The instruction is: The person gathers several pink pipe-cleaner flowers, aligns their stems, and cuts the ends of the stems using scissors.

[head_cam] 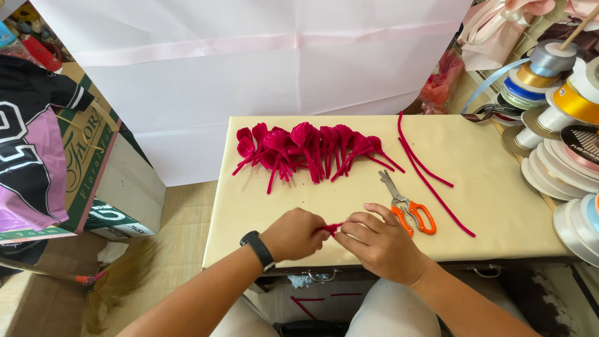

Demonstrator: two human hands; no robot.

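Both hands are working right at the near edge of the cream-coloured table (486, 206), close together and meeting in the middle. The left hand (293, 234), the one with a black watch (258, 249) on the wrist, is curled tight around one end of a short magenta pipe cleaner piece (331, 228), and the right hand (377, 243) pinches the other end between thumb and fingers, so the fuzzy bit bridges the small gap between them. Can't make out the exact shape of the piece since the fingers hide most of it. Just to the right of the right hand, nearly touching the knuckles, lie orange-handled scissors (409, 209) with the blades pointing far-left. Farther back on the table there's a heap of finished magenta petal loops (306, 150) laid out in a row, stems pointing toward the near side. To the right of that heap, a few long straight magenta stems (430, 181) run diagonally from far to near right. Along the right edge sit stacked ribbon spools (561, 100) in white, gold, blue and silver. A big white paper sheet (249, 68) stands behind the table, and a cardboard box (93, 168) is off to the left.
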